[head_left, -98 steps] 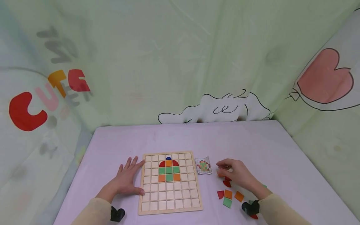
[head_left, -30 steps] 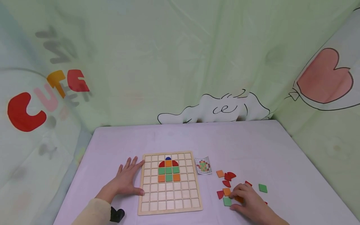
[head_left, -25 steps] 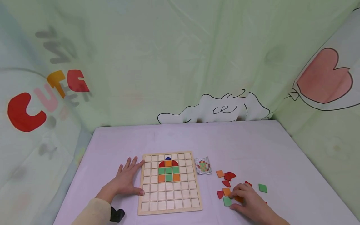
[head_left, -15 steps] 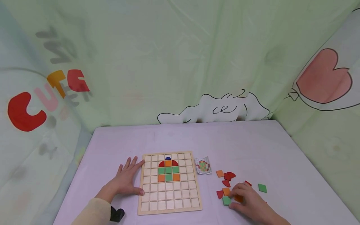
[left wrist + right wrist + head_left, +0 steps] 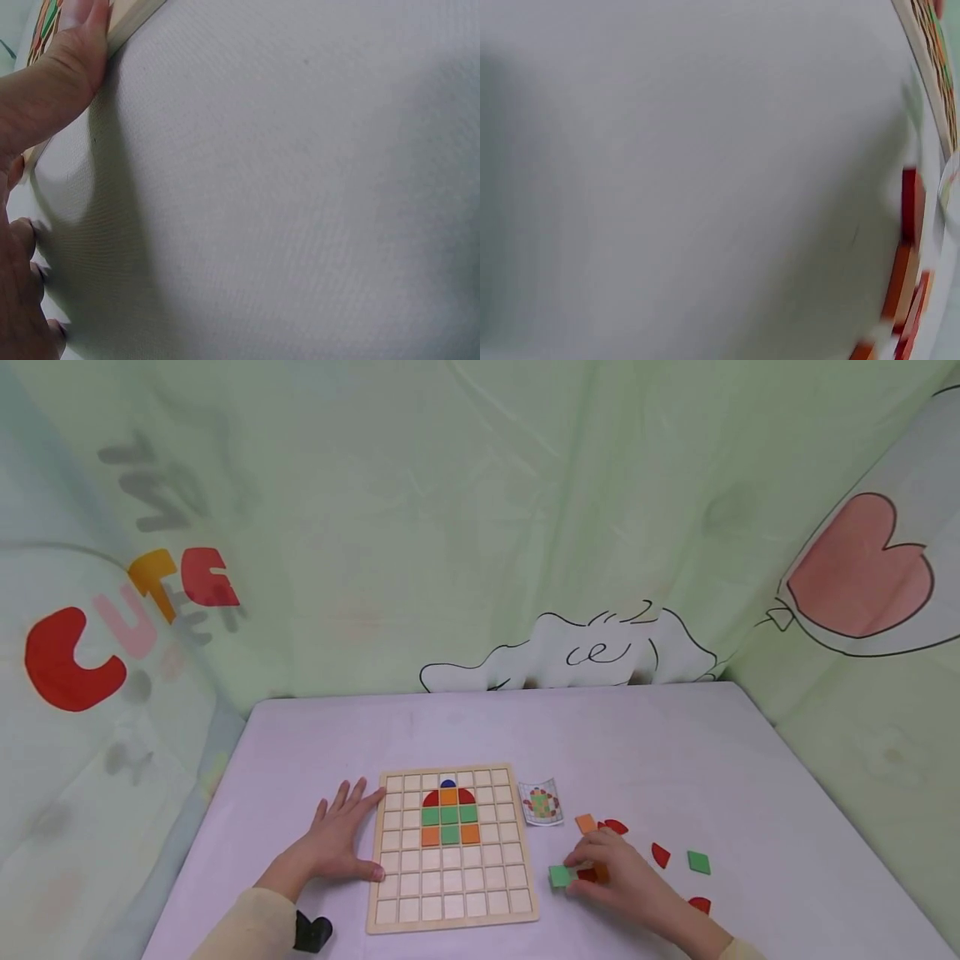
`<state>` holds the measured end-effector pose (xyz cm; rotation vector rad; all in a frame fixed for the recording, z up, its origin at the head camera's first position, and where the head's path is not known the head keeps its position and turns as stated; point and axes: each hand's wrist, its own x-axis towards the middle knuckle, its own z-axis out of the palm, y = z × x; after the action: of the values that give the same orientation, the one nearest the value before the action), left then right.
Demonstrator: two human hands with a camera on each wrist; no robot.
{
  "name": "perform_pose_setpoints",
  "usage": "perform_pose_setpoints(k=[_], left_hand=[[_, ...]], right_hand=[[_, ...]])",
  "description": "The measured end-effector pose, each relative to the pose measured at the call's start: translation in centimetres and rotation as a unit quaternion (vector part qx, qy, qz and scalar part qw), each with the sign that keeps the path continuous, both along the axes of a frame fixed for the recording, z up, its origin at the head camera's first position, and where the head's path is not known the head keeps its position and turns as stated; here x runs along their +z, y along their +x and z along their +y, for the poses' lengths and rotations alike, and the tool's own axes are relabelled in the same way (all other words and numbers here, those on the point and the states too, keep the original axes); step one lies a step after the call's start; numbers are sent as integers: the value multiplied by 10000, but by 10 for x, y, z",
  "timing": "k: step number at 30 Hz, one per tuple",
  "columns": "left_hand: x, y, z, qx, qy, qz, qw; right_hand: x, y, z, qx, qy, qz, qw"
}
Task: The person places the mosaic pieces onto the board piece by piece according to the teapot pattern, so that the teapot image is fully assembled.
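Note:
In the head view my left hand (image 5: 337,839) lies with spread, straight fingers along the left edge of a wooden grid board (image 5: 453,882). Its thumb (image 5: 56,82) touches the board's rim in the left wrist view. Set in the board are green, orange and red tiles and a blue half-round tile (image 5: 448,783). Just right of the board, my right hand (image 5: 630,881) pinches a green square tile (image 5: 559,877) between fingertips and thumb. Beneath this hand, red and orange tiles are partly covered; the right wrist view shows a red tile (image 5: 912,206) and an orange tile (image 5: 900,281), blurred.
A small printed pattern card (image 5: 541,802) lies beside the board's upper right edge. Loose tiles are scattered to the right: an orange square (image 5: 585,824), a red quarter-round (image 5: 660,855), a green square (image 5: 699,862) and another red tile (image 5: 700,904).
My right hand has gone from the upper loose tiles down to the lower ones, taken a green square tile there and moved left with it towards the board. The left hand stays put.

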<state>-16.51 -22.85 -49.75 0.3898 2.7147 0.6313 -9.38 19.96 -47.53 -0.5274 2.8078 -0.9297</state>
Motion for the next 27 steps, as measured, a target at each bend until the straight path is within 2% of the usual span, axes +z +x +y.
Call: perform_pose_setpoints(k=[6,12,20,27], left_hand=[[1,1,0,39,22,-59,10000],[-4,1,0,10,-10,-25,10000],[-3,1,0,50,-16,30,10000],[-3,0,-1,59,-38,20,10000]], right_hand=[[-1,-14,-31,427,-135,224,9987],[0,-25,-60,414,83,64,9991],[-2,-36,-87,525,392,192,9977],[-2,-40,-106,543,751,116,9956]])
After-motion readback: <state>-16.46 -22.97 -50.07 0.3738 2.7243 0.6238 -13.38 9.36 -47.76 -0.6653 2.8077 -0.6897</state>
